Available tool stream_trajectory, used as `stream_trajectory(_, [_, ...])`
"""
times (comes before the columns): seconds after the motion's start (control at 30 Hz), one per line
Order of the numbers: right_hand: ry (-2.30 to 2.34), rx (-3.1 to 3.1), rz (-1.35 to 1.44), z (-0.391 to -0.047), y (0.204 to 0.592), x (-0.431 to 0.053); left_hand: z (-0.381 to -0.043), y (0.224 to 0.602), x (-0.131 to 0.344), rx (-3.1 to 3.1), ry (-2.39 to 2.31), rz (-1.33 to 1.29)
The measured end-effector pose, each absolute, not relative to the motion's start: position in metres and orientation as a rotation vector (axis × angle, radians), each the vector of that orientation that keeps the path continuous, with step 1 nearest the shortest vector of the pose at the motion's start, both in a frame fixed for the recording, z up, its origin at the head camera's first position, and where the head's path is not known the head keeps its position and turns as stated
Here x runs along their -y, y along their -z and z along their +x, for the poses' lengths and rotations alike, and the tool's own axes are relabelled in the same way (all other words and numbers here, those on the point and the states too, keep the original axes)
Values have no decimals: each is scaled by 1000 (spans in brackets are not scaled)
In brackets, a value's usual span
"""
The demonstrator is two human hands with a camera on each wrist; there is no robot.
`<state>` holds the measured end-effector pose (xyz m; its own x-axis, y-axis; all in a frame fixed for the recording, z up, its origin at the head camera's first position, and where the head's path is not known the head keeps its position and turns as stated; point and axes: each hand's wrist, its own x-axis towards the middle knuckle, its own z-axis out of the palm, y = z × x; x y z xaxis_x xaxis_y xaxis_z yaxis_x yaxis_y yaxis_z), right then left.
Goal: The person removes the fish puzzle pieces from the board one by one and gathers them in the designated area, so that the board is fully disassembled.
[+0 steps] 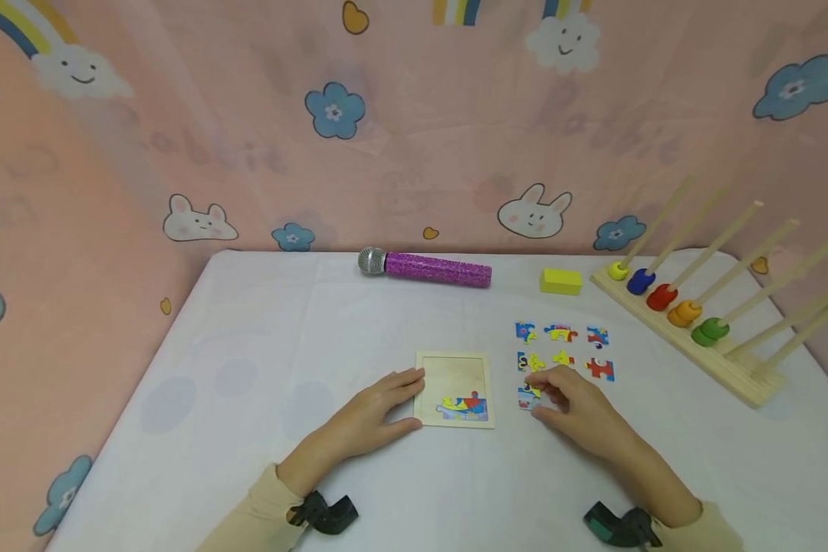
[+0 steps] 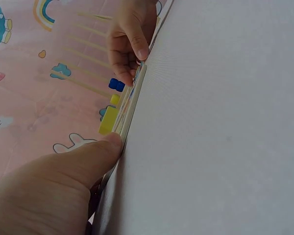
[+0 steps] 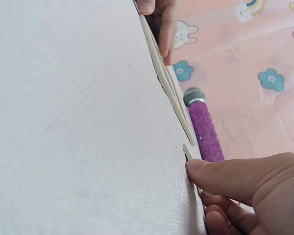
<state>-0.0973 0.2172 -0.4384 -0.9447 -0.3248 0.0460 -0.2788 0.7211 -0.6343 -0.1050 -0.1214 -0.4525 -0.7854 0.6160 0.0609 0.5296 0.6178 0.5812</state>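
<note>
A small square wooden puzzle tray [image 1: 453,374] lies on the table, with joined jigsaw pieces [image 1: 464,408] in its lower right corner. My left hand [image 1: 379,410] rests at the tray's left edge, thumb and fingers extended and touching the frame; in the left wrist view its thumb [image 2: 105,152] presses the rim. To the right of the tray, my right hand [image 1: 573,399] pinches a blue and yellow jigsaw piece [image 1: 527,398] at table level, its fingers partly covering it. The thumb [image 3: 201,169] lies against that piece's edge in the right wrist view.
Several loose jigsaw pieces [image 1: 599,369] lie in rows beyond my right hand. Farther back are a purple glitter microphone [image 1: 438,270] and a yellow block [image 1: 561,281]. A wooden peg stand [image 1: 690,337] with coloured beads and tall rods stands at the right.
</note>
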Motion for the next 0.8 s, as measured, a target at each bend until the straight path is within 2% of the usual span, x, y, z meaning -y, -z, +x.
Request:
stream_trajectory(0.57, [1048,-2915,-445,-97,438,-214,-106,454,123,-2711,-892,999])
stream_trajectory(0.8, [1108,-2873,-572,-93,434,-203,-105,452,122,-2692,-890,963])
